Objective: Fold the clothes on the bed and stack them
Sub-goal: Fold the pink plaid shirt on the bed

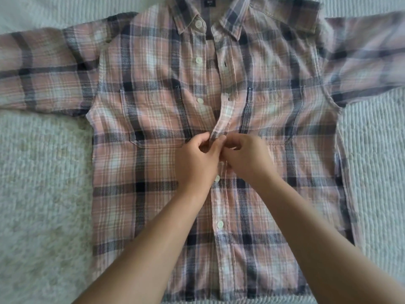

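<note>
1. Shirt [219,119] flat on bed [43,172], front up, sleeves spread left and right.
2. My left hand [197,159] and right hand [245,156] pinch the front edge mid-chest, buttoning.
3. Lower buttons closed, upper ones open; no folding or stacking yet.

— What lies under everything here?
— A bed cover [43,183], pale and off-white, filling the frame from edge to edge.
— Smooth?
— No. It is quilted or ribbed in fine parallel rows; on the right side [372,172] the ridges read clearly, on the left they blur into a soft, fuzzy texture.
— Any walls, floor or window?
— None shows; the cover takes up all the background.
— And the light?
— Soft, even and diffuse, with no hard shadows. A brighter white patch [153,5] sits at the top left edge, too blurred to identify.
</note>
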